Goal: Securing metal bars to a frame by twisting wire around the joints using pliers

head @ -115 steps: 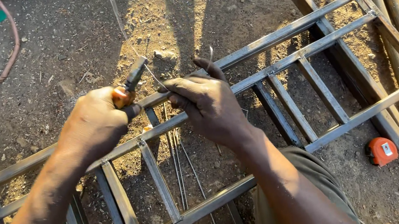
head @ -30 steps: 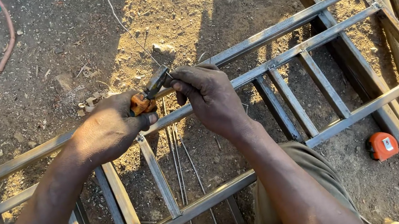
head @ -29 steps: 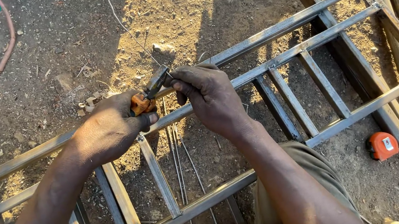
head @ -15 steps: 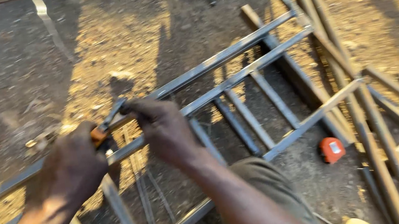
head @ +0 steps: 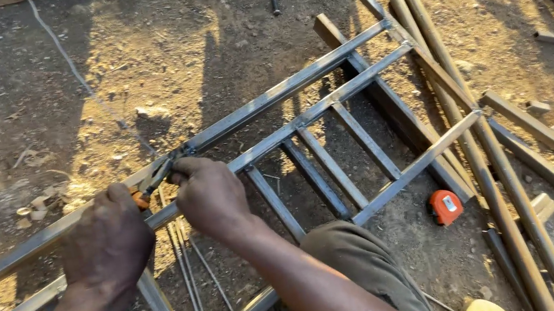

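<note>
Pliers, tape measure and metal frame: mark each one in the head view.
pliers [head: 155,177], head view, on the metal nose past the orange handle.
tape measure [head: 444,206], head view, on the middle of its orange case.
metal frame [head: 295,86], head view, on its far long rail.

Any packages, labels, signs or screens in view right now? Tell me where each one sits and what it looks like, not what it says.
Tape measure: on the dirt just right of the metal frame, below its lower rail; small rounded orange case with a pale rectangular label patch on its face.
No packages, signs or screens show.
The left hand holds orange-handled pliers at the frame's top rail, the right hand beside them; no label shows on the pliers.
</note>
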